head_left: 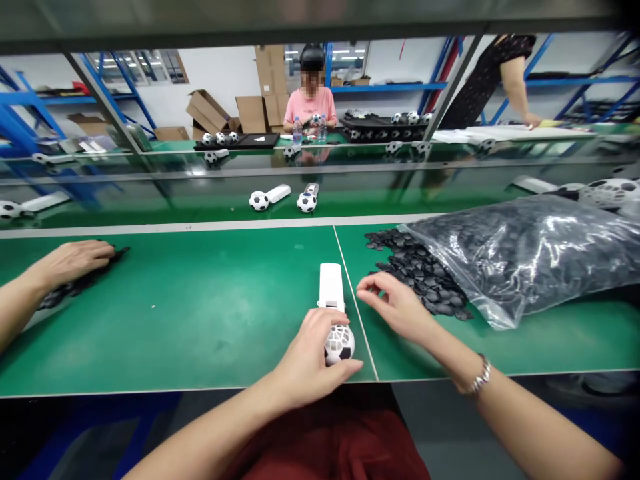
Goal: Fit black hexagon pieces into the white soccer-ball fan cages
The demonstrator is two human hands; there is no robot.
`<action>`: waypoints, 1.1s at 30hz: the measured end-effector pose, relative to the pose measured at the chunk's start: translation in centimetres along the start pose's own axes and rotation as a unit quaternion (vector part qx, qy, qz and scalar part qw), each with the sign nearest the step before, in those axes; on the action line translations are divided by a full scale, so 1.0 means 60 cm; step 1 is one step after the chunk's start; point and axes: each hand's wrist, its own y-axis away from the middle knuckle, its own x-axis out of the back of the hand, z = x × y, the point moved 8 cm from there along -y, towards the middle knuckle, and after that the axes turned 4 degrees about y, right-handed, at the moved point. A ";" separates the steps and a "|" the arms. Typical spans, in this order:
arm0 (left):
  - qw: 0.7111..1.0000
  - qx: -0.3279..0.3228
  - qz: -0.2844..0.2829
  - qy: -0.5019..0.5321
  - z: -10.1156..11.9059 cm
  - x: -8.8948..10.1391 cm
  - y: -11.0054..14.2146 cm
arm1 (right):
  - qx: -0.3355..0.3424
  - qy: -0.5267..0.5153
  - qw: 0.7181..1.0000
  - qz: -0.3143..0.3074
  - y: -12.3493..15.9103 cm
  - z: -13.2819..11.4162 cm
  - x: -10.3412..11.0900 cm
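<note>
My left hand point(313, 360) is wrapped round the ball-shaped end of a white handheld fan with a soccer-ball head point(340, 341). The fan lies on the green bench, its white handle point(331, 283) pointing away from me. The ball has an open white grille and black patches. To the right, my right hand point(393, 303) hovers beside a heap of small flat black pieces point(435, 283), thumb and fingertips drawn together. Whether a small piece sits between those fingertips cannot be made out.
A clear plastic bag point(545, 247) full of black pieces lies at right. A co-worker's hand point(75, 263) rests on black pieces at far left. Beyond the pale strip, more soccer-ball fans point(259, 200) lie on a green belt point(200, 200). A person in pink point(311, 107) sits opposite.
</note>
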 end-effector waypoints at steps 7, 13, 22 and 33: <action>0.999 0.008 -0.019 0.024 -0.009 0.012 0.005 | 0.043 0.345 0.938 -0.007 -0.033 0.065 0.016; 0.998 0.064 -0.001 -0.002 -0.026 0.030 0.014 | 0.024 0.332 0.942 -0.031 -0.029 0.079 0.024; 0.999 0.038 -0.022 0.001 -0.021 0.041 0.016 | 0.032 0.304 0.950 -0.060 -0.030 0.073 0.030; 0.966 -0.059 0.029 -0.252 0.010 0.020 0.027 | -0.012 0.244 0.968 -0.060 -0.025 0.099 0.035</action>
